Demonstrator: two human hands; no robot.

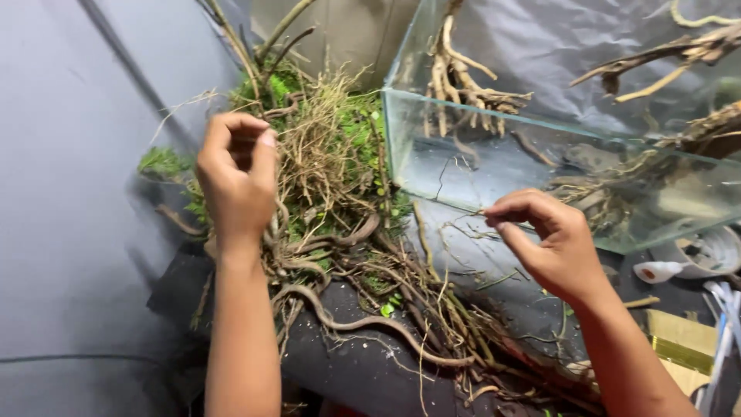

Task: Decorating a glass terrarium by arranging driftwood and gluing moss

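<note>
Rootwork with moss (340, 232) is heaped on the dark worktop (363, 371), just left of one glass tank (540, 166). Looks like fine detailing: left hand (235, 181) curled loosely at the twigs, right hand (552, 243) pinching one thin strand (463, 215). Placing it needs a delicate touch.

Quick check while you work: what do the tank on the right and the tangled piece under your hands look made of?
The tank looks like clear glass: see-through walls, greenish cut edges, faint reflections. The tangled piece looks like natural driftwood roots, dry, brown and matte, with green moss on top. The right hand pinches a thin root strand, likely the same dry woody stuff; the left hand is at the tangle.
</note>
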